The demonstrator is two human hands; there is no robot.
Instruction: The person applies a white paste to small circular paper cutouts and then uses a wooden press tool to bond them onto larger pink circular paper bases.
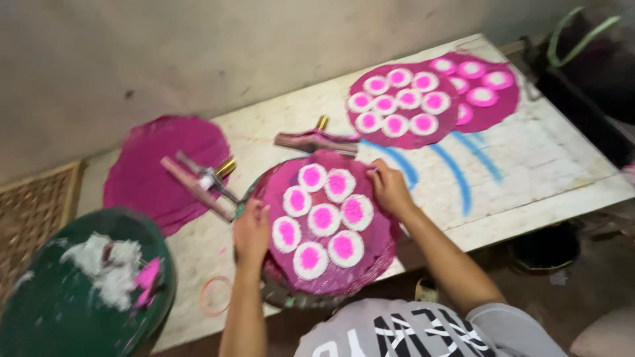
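Worn white table (542,165), round pink tray (324,221), seven white-rimmed pink discs (322,217)

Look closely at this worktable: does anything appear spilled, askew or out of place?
The green round tray at the near left carries a messy lump of white and pink paste smeared across it. Blue curved streaks stain the white table. An orange ring lies loose by the left hand. The right hand touches the pink disc.

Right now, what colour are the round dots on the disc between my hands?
White rounds with pink centres, on a magenta disc; head view.
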